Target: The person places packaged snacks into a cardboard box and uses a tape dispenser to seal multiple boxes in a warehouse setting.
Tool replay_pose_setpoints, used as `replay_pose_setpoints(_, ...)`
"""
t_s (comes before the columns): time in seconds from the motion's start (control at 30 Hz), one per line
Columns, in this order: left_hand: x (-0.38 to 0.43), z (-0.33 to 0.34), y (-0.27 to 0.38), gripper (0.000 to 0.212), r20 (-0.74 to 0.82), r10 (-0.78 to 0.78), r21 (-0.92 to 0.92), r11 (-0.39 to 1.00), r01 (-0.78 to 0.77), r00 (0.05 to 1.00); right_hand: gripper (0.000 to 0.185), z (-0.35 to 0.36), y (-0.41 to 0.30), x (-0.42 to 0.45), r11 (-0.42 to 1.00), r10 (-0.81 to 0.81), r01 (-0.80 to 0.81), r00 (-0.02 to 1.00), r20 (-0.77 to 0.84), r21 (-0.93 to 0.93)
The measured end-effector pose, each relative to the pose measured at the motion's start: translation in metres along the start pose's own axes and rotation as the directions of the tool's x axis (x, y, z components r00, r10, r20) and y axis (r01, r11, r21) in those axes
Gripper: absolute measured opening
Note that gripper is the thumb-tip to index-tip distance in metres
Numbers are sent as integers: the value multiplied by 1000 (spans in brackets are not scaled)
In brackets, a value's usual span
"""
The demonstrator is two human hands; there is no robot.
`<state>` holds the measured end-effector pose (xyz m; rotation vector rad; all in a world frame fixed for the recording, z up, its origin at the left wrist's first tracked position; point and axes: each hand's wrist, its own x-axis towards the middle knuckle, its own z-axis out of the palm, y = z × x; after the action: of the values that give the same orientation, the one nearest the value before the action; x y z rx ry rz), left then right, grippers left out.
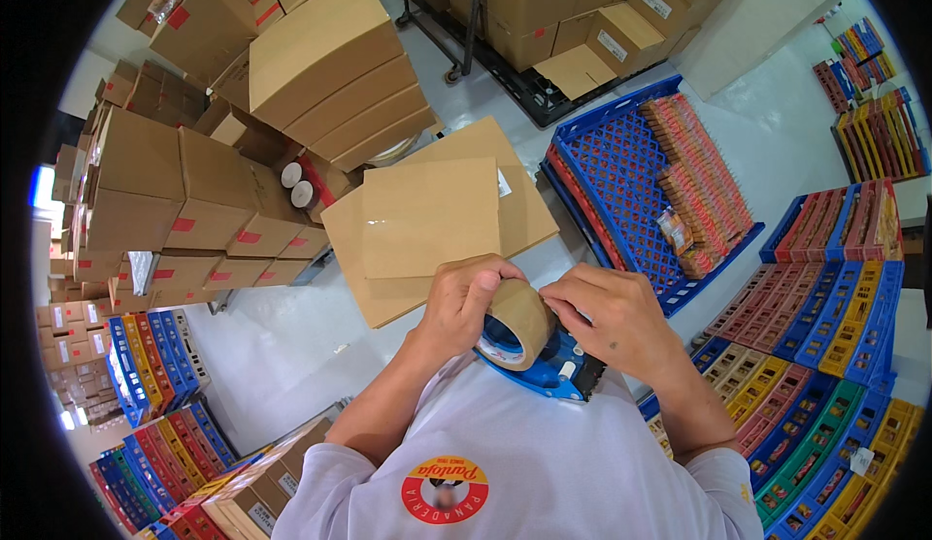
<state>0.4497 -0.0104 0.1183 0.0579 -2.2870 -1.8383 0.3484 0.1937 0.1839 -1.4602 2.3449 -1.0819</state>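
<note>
Close to my chest, a blue tape dispenser [542, 378] carries a wide roll of brown packing tape [535, 314]. My left hand [466, 300] grips the roll from its left side, thumb on top. The fingertips of my right hand [611, 314] are pinched together at the roll's right edge, above the dispenser; whether they hold the tape's end cannot be told. Beyond my hands, a flat folded cardboard box [429, 212] lies on larger flat cardboard [524, 212], which has a white label partly showing.
Stacked cartons [335, 52] stand at the upper left. A blue plastic crate [611, 154] at the right holds rows of small packaged goods [699, 176]. Colourful crate stacks [823, 307] rise on my right, others [153, 358] at far left. A black pallet [539, 96] bears more cartons.
</note>
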Motion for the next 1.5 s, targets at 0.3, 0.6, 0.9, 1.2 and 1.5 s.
replay_pose_setpoints(0.3,-1,-3,3,81,43,-82,86,993,78,996,18,3,-5,8,940,-151,176,983,104,-294)
replay_pose_setpoints(0.6,-5,-5,-9,70,-11,-108,-73,992,106,994,18,8,1,4,999,-15,10,989,-145,-35)
replay_pose_setpoints(0.9,9,-4,-4,86,50,-136,6,991,136,989,13,14,17,4,998,-60,62,995,-74,15)
replay_pose_setpoints(1.2,14,-1,-12,85,110,-118,27,993,115,987,17,15,25,5,998,-36,33,998,-49,-57)
replay_pose_setpoints(1.5,12,3,-25,69,59,-89,-80,992,94,994,25,7,28,-3,897,213,-173,976,-54,406)
